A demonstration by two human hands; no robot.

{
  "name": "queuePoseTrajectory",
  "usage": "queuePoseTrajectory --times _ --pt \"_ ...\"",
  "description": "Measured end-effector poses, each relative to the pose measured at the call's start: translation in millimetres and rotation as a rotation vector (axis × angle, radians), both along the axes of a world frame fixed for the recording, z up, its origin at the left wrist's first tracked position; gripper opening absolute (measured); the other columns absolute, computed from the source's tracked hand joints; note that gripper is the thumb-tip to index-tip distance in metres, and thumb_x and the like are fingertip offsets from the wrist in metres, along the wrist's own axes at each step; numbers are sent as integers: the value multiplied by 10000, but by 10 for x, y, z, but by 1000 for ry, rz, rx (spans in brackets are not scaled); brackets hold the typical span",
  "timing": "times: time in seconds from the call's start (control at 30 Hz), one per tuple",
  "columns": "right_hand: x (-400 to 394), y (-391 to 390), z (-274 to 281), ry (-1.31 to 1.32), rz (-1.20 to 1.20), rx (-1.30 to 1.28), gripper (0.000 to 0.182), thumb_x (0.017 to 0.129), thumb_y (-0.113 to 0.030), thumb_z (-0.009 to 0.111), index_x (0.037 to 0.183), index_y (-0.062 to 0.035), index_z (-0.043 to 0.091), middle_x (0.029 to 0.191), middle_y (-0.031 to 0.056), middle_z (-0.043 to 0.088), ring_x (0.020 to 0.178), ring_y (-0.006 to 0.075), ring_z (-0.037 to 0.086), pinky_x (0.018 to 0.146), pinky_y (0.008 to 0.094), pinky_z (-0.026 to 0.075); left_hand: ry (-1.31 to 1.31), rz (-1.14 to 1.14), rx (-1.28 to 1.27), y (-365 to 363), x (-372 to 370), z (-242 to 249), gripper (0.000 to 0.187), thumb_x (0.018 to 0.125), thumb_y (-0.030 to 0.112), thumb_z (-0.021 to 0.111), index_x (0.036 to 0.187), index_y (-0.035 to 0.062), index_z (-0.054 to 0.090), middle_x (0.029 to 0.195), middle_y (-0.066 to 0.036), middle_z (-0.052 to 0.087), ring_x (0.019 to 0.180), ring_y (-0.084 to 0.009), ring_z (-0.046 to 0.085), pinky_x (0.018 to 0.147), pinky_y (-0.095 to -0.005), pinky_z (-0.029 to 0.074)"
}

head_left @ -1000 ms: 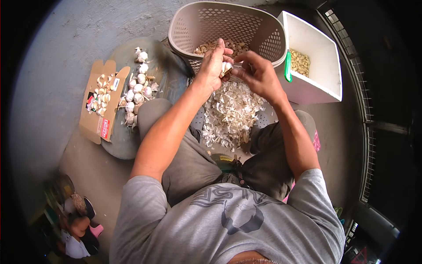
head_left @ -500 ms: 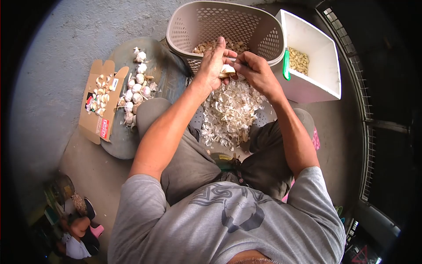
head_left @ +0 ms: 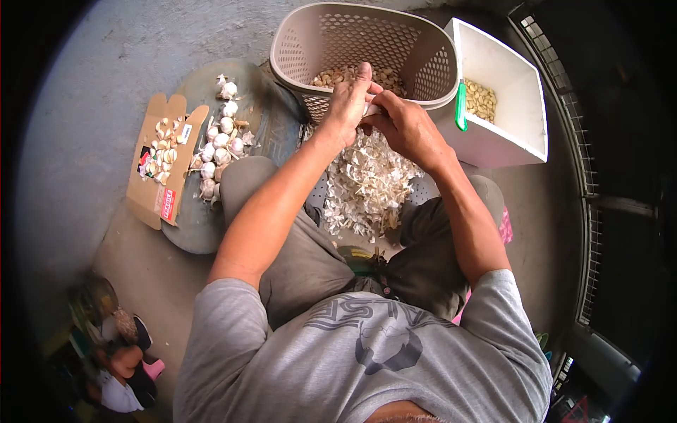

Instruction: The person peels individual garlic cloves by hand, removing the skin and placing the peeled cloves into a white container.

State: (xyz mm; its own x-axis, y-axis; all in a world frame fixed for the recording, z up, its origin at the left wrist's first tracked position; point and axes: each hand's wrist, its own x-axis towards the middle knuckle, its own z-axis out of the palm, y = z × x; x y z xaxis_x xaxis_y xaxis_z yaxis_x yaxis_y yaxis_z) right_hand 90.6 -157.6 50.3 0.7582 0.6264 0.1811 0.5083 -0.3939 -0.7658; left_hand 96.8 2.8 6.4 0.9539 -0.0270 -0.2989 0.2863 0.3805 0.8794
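Note:
In front of the basket, my left hand [head_left: 347, 107] is closed around a whitish piece of garlic [head_left: 371, 110], its thumb pointing up. My right hand [head_left: 409, 127] meets it from the other side, fingers pinched on the same garlic, which they mostly cover. Beneath both hands lies a heap of papery garlic skins [head_left: 370, 183]. The tan perforated basket [head_left: 296, 42] just beyond holds loose cloves [head_left: 337, 76].
Whole garlic bulbs [head_left: 222, 141] rest on a round grey-green surface [head_left: 264, 116] at left, beside a cardboard box piece [head_left: 147, 201] bearing separated cloves [head_left: 163, 151]. A white foam box [head_left: 518, 113] holds peeled cloves [head_left: 480, 100]. A green handle [head_left: 460, 106] hangs at the basket's right.
My right hand has moved left and turned over the garlic, so less of it shows. My left hand has shifted slightly right.

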Motion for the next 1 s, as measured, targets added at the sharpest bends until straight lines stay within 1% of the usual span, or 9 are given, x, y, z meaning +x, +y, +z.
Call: queuePoseTrajectory --times 0.1,0.2,0.3,0.33,0.43,0.5,0.6,0.77,1.0 --pt "58 -48 -1 -253 -55 -91 368 889 -56 713 1231 -6 587 985 190 735 893 356 726 742 426 567 20 -87 -13 -23 -36 75 685 1008 679 455 967 24 648 689 -49 613 533 -146 636 356 -268 411" --pt "87 -46 -54 -160 -181 -26 297 926 -89 708 1188 -7 592 941 160 735 850 314 733 729 392 566 25 -193 -58 43 -75 70 635 1009 656 487 963 45 657 658 -10 583 484 -113 587 331 -235 365" --pt "166 -5 -255 325 -160 429 231 978 -135 684 1154 -20 590 911 95 703 714 208 678 634 321 529 -113 2 61 -58 -75 14 610 1019 635 489 978 48 649 668 -4 573 447 -85 518 328 -227 346" --pt "144 -69 -159 545 -187 384 236 1006 -200 673 1124 -22 571 906 35 651 694 94 580 591 245 452 -144 -4 86 -47 -66 13 569 1031 617 481 986 69 626 695 11 568 454 -66 476 350 -218 351" --pt "138 -125 -147 944 -90 589 285 1001 -256 680 1094 -14 561 876 17 631 695 50 537 568 216 399 -172 69 71 -74 -66 73 536 1037 613 471 979 96 602 707 30 552 482 -60 480 376 -215 361" --pt "151 -62 -204 750 -113 543 391 997 -384 684 1007 -9 574 820 26 615 715 75 546 579 259 439 -138 74 46 -123 -97 141 514 1036 615 474 936 122 580 696 43 526 490 -54 455 383 -225 344" --pt "244 92 -358 317 -206 380 445 1013 -421 659 910 7 589 766 52 614 688 123 550 603 310 481 -177 61 -12 -116 -117 95 499 1033 618 480 886 147 547 668 56 480 476 -54 406 383 -241 307" --pt "221 114 -320 289 -152 308 436 1041 -375 620 866 24 602 723 65 602 685 120 540 596 318 467 -74 109 -111 -152 -159 97 513 1020 622 507 777 170 496 572 67 387 433 -69 347 379 -250 266" --pt "140 108 -320 220 -126 302 405 1044 -337 617 849 14 560 692 59 554 662 125 502 569 337 444 43 117 -210 -100 -222 281 416 1036 430 572 701 198 488 567 48 437 418 -85 396 349 -254 259"
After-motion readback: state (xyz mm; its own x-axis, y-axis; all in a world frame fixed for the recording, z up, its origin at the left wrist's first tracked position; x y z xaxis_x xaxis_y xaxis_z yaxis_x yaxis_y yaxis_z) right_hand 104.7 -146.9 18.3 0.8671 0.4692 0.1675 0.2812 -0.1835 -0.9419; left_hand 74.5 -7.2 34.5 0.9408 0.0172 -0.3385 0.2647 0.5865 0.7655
